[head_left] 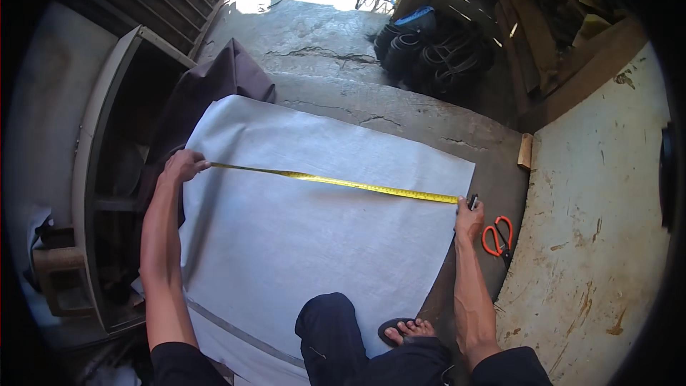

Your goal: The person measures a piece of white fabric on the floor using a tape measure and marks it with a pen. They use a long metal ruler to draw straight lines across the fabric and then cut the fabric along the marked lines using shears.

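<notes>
A yellow tape measure (368,186) is stretched across a large pale grey sheet of material (314,243) spread on the floor. My left hand (187,165) pinches one end of the tape at the sheet's left edge. At the right edge my right hand (469,219) is closed on the other end, and a small dark object (473,201) sticks out by its fingers; I cannot make out what it is. Towards the left the tape twists and shows its thin edge. Orange-handled scissors (498,236) lie on the floor to the right of my right hand.
My sandalled foot (407,330) rests near the sheet's lower edge. Dark purple-brown material (227,75) lies bunched at the upper left, beside an open-fronted cabinet (107,136). A heap of black strands (436,50) sits at the back. A stained pale panel (593,207) borders the right.
</notes>
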{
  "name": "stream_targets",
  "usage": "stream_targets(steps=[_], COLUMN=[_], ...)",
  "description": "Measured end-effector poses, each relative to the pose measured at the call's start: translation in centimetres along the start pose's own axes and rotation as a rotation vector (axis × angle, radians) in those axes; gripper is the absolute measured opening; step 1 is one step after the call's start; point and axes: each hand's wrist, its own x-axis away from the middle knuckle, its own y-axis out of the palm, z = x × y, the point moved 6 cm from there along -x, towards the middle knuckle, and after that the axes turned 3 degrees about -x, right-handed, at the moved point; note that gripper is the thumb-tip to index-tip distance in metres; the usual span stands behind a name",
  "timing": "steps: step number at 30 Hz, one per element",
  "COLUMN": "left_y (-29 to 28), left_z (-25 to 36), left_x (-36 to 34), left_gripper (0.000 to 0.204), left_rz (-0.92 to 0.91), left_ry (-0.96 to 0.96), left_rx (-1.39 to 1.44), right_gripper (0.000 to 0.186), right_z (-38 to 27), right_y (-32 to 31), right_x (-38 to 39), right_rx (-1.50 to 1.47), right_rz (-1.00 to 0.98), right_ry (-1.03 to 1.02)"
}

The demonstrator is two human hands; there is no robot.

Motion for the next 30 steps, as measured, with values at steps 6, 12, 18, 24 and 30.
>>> stream_targets(steps=[6, 12, 18, 24, 30], left_y=[-0.3, 3.9, 5.5, 5.2, 3.3], left_z=[2.3, 1.0, 1.5, 1.3, -3.7], left_x=[-7.2, -9.8, -11.3, -12.1, -14.2], left_gripper=[0.033, 0.029, 0.030, 0.033, 0.035], left_rz=[0.164, 0.263, 0.418, 0.412, 0.378], left_ry=[-0.027, -0.097, -0.079, -0.047, -0.094], left_rx=[-0.143, -0.107, -0.026, -0.048, -0.026], right_gripper=[0.037, 0.041, 0.036, 0.033, 0.033], right_z=[0.5, -1.9, -1.2, -2.1, -0.5], right_y=[0.8, 1.0, 1.0, 1.0, 1.6], right_x=[0.7, 3.1, 2.2, 2.7, 1.9], right_rx=[0.069, -0.069, -0.068, -0.079, -0.020], right_rz=[0.105, 0.045, 0.002, -0.001, 0.044], right_ry=[-0.300, -0.163, -0.129, -0.086, -0.162])
